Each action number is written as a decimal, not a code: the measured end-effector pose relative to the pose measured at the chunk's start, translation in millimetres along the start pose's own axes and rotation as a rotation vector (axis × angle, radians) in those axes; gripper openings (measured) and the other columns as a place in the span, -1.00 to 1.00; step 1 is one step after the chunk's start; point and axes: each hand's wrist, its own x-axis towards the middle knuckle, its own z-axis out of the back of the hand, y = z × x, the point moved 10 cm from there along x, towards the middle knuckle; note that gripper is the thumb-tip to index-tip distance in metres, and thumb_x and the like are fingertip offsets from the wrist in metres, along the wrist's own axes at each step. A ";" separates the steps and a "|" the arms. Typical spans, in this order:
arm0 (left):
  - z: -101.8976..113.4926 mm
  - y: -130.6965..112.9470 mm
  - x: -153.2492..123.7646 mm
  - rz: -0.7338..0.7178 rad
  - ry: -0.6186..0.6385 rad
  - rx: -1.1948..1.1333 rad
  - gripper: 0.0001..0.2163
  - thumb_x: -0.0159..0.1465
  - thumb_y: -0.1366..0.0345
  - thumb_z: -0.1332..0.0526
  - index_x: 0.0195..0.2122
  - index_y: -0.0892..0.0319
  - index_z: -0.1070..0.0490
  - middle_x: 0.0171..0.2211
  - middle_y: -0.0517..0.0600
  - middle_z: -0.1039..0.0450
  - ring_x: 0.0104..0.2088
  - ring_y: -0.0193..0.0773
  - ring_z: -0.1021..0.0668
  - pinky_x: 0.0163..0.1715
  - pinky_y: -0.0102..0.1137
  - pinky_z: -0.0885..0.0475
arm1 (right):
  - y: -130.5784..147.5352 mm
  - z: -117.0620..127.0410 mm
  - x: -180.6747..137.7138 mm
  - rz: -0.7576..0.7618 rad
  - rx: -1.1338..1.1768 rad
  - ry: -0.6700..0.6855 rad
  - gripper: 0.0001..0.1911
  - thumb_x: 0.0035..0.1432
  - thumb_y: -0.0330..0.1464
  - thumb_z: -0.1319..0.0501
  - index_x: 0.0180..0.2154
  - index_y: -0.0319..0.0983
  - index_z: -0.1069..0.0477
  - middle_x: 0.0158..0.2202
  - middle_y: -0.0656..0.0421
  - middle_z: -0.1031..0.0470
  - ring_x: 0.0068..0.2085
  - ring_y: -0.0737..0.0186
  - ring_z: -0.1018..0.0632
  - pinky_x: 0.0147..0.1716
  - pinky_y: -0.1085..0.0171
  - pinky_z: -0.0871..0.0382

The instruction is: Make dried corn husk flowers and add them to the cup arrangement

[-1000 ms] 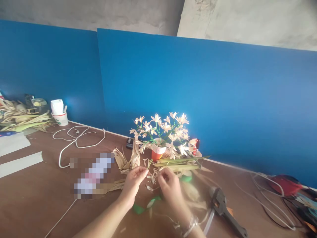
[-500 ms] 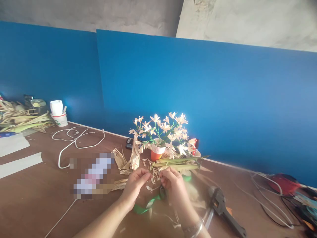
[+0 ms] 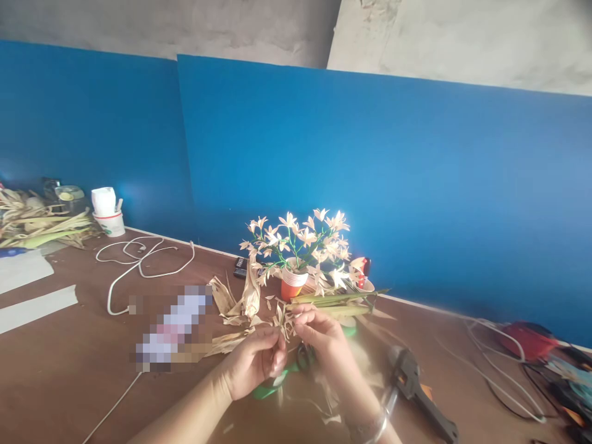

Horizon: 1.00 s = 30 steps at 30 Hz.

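Here our left hand seems to pinch a small husk piece, roughly upright, far-side of its fingertips; just right, our right hand curls, pinch unclear.

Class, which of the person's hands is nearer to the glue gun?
Right. The right hand is left of the glue gun; the left hand is farther left.
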 end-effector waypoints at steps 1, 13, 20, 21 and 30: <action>-4.1 1.6 -1.2 0.021 0.031 0.000 -0.74 0.08 0.14 -0.33 -0.52 0.25 -0.41 -0.64 -0.10 -0.25 -0.62 -0.43 -0.25 -0.57 -0.45 -0.01 | 3.7 -1.0 -0.5 0.019 -0.004 0.018 -0.83 -0.16 -0.26 -0.42 -0.55 -0.20 -0.52 -0.15 0.11 -0.48 -0.13 0.10 -0.47 -0.20 0.24 -0.33; -4.6 13.6 -2.3 0.115 0.079 0.142 -0.74 0.07 0.15 -0.29 -0.56 0.27 -0.44 -0.71 -0.08 -0.23 -0.68 -0.41 -0.24 -0.59 -0.41 0.02 | 5.1 -5.5 -2.6 -0.028 -0.062 0.068 -0.88 -0.15 -0.29 -0.41 -0.54 -0.18 -0.54 -0.38 0.17 -0.50 -0.34 0.23 -0.44 -0.35 0.34 -0.29; 10.0 -6.0 3.4 -0.077 -0.170 0.238 -0.75 0.02 0.16 -0.38 -0.40 0.23 -0.45 -0.56 -0.04 -0.43 -0.54 -0.35 -0.42 -0.50 -0.46 -0.21 | 0.4 10.1 0.9 -0.059 -0.129 -0.086 -0.81 -0.19 -0.26 -0.41 -0.53 -0.24 -0.52 -0.50 0.19 -0.48 -0.42 0.25 -0.42 -0.40 0.32 -0.27; 10.8 -8.6 2.6 -0.096 -0.201 0.263 -0.75 0.01 0.17 -0.40 -0.41 0.23 -0.44 -0.56 -0.04 -0.44 -0.52 -0.34 -0.43 -0.47 -0.45 -0.23 | -0.3 11.7 1.4 -0.057 -0.138 -0.102 -0.81 -0.19 -0.27 -0.41 -0.52 -0.24 -0.52 -0.49 0.19 -0.49 -0.42 0.25 -0.42 -0.39 0.32 -0.27; 23.2 -11.5 0.1 -0.099 -0.314 0.296 -0.76 -0.01 0.17 -0.39 -0.50 0.22 -0.43 -0.57 -0.06 -0.44 -0.54 -0.38 -0.40 -0.46 -0.47 -0.24 | 2.2 14.3 -0.8 -0.038 -0.054 -0.120 -0.79 -0.18 -0.25 -0.43 -0.49 -0.22 -0.53 -0.44 0.18 -0.48 -0.39 0.23 -0.43 -0.39 0.31 -0.29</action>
